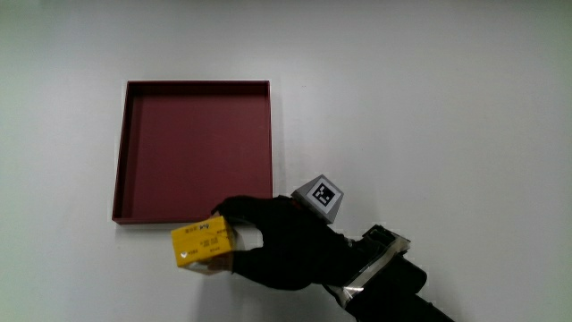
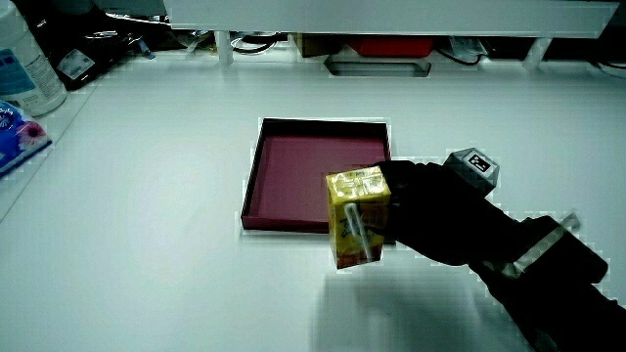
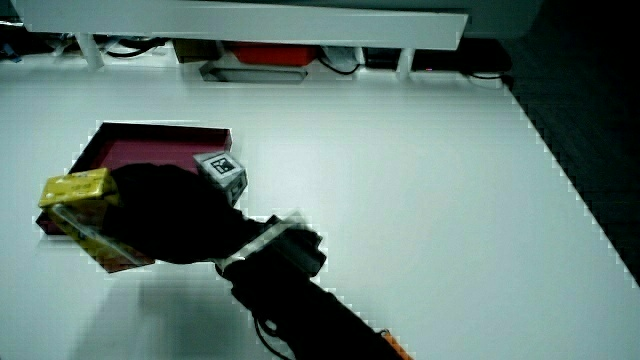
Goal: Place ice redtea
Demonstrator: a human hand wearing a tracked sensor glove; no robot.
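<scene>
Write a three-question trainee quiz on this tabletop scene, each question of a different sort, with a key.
1. True or false: the hand grips the yellow drink carton.
2. Multiple choice: where is the carton relative to the dark red tray?
A. lying inside the tray
B. held above the table by the tray's edge nearest the person
C. standing on the small patterned cube
3. Fill in: the tray holds ____ objects.

Key: 1 true; 2 B; 3 no. In a side view the carton is upright in the hand's grasp, overlapping the tray's near wall.
</scene>
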